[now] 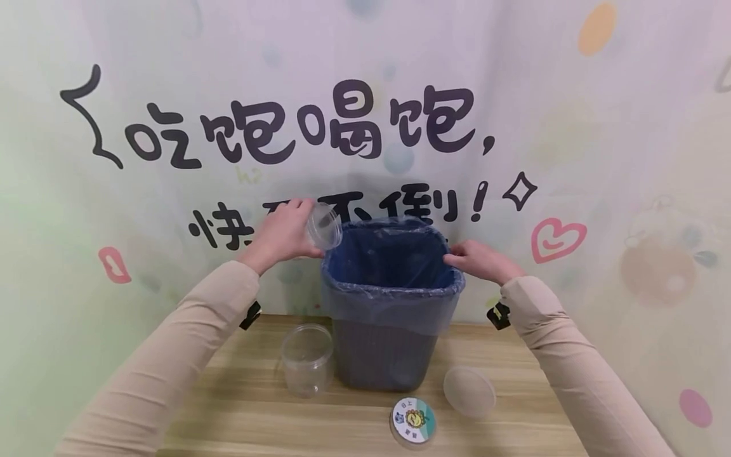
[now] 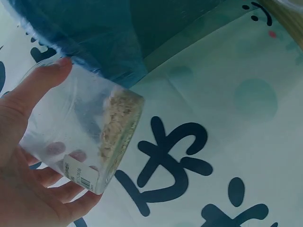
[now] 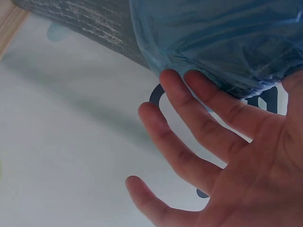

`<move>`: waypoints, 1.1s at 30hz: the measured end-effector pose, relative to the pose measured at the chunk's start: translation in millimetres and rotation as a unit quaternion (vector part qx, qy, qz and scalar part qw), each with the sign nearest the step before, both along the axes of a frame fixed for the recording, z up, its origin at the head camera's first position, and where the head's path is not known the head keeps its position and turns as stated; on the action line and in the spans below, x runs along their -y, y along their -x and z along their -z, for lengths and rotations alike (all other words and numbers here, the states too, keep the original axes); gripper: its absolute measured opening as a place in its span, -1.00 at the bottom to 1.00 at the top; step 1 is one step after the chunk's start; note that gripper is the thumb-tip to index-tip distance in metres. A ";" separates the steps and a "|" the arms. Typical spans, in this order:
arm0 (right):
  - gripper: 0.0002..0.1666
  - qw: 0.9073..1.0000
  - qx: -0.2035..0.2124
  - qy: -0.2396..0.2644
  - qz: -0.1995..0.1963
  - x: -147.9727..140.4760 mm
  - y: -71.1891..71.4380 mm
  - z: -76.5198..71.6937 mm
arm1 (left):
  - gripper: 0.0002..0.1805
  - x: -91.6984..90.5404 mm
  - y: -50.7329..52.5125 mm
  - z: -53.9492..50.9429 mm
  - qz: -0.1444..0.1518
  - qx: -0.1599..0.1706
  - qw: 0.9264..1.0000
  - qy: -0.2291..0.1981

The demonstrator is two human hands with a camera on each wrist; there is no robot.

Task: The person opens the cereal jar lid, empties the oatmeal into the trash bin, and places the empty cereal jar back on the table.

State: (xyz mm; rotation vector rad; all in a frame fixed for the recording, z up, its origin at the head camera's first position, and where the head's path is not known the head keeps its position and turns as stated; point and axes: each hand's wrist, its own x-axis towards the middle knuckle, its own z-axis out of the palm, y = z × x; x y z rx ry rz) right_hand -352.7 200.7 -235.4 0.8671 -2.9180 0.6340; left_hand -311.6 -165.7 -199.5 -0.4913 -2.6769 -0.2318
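Note:
My left hand [image 1: 284,232] grips a clear plastic jar [image 1: 325,227] at the left rim of the trash bin [image 1: 384,358]. The jar is tilted, its mouth towards the bin. Pale flaky bits [image 2: 118,124] lie at its base in the left wrist view, near a barcode label [image 2: 80,173]. A bluish translucent bag [image 1: 394,303] lines the bin and folds down over its rim. On the right rim, my right hand [image 1: 482,260] holds with the thumb over the edge. Its fingers [image 3: 203,125] spread outside, the upper two against the bag in the right wrist view.
An uncovered clear jar [image 1: 308,365] stands left of the bin on the wooden table [image 1: 240,412]. In front lies a round lid with a printed label [image 1: 414,420]. A translucent lid [image 1: 469,391] lies to the right. Behind hangs a printed cloth [image 1: 365,51].

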 end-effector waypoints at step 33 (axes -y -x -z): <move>-0.72 0.999 0.041 0.002 -0.005 2.6 -2.9 -3.9 | -0.01 -30.8 11.4 -33.5 -0.012 0.084 0.987 0.139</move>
